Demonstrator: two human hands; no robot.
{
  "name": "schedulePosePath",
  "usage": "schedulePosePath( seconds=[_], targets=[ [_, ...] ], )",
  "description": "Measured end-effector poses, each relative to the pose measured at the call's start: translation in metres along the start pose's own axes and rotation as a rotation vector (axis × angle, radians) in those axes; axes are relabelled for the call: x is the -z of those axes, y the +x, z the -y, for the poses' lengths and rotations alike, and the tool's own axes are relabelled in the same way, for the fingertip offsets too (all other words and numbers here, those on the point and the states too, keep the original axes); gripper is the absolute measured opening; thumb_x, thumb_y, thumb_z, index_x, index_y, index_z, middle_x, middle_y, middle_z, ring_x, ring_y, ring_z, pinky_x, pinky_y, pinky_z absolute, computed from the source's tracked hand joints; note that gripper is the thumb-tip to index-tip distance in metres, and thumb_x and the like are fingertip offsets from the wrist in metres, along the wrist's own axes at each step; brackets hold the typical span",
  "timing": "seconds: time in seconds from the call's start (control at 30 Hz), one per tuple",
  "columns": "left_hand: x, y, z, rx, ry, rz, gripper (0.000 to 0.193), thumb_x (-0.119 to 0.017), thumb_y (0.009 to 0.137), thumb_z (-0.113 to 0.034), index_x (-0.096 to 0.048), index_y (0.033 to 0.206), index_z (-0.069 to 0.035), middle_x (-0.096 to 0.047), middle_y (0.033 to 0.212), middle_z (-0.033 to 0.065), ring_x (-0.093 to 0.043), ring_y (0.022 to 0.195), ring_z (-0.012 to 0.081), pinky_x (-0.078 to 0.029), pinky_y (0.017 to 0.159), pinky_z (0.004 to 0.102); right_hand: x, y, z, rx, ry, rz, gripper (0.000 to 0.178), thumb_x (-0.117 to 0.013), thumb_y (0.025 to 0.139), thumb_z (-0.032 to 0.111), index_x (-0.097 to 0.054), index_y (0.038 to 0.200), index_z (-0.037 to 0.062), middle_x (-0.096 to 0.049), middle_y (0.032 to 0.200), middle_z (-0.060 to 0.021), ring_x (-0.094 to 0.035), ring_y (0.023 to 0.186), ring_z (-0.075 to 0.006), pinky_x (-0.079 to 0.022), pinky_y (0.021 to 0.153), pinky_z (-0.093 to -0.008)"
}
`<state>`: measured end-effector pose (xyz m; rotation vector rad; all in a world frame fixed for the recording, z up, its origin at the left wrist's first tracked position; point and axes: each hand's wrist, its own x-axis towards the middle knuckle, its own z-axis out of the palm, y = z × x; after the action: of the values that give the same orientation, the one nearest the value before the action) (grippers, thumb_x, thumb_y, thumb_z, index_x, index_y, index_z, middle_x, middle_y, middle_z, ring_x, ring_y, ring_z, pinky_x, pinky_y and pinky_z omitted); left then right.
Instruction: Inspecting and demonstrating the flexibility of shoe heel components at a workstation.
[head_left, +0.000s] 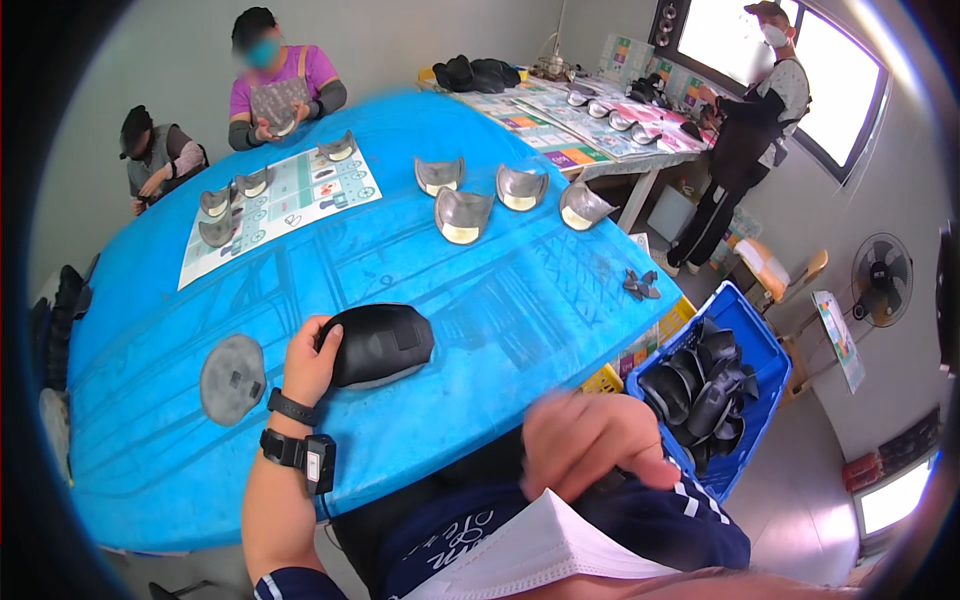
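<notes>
The left hand (310, 358) reaches over the near edge of the blue table (150, 335), forearm pointing away from the body. It is clamped on the left end of a black shell (380, 345), thumb on top; the shell lies on the table's near half. Left of it on the table is a grey pad (232, 380). Apart, the right hand (598, 445) hovers by the table's near edge, fingers bent, blurred; whether it holds anything, I cannot tell.
</notes>
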<state>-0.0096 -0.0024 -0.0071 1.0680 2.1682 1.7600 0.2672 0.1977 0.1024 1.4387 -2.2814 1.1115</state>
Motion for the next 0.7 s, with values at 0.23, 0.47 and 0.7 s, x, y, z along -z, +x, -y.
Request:
schedulePosePath(
  seconds=[0.23,0.47,0.7],
  targets=[
    [0.001,0.0,-0.005,0.018,-0.002,0.012,0.015,-0.055,0.086,-0.014,-0.056,0.091,0.0,-0.058,0.076,0.0023,-0.052,0.071,0.007,-0.043,0.064,0.0227,-0.026,0.01,0.019,0.751,0.811,-0.642,0.085,-0.023,0.077,0.072,-0.057,0.111,0.0024,-0.053,0.115,-0.0159,-0.058,0.087,-0.0296,-0.048,0.07,-0.0436],
    [0.004,-0.005,0.0,-0.007,-0.017,-0.007,0.014,-0.055,0.086,-0.014,-0.056,0.09,0.0,-0.059,0.075,0.0024,-0.053,0.07,0.0077,-0.043,0.065,0.0225,-0.01,0.013,0.017,-0.398,-0.269,-0.136,0.082,-0.027,0.081,0.066,-0.048,0.111,-0.0068,-0.05,0.114,-0.0164,-0.051,0.101,-0.0315,-0.041,0.087,-0.0409],
    [0.011,-0.006,0.008,-0.049,0.072,-0.029,0.018,-0.056,0.085,-0.016,-0.057,0.092,0.0,-0.061,0.077,0.0072,-0.056,0.072,0.0133,-0.044,0.067,0.0263,0.011,0.014,-0.019,0.291,-0.561,-1.665,0.06,-0.03,0.093,0.042,-0.018,0.138,0.0033,-0.026,0.141,-0.0123,-0.031,0.127,-0.0252,-0.021,0.105,-0.037]
  ],
)
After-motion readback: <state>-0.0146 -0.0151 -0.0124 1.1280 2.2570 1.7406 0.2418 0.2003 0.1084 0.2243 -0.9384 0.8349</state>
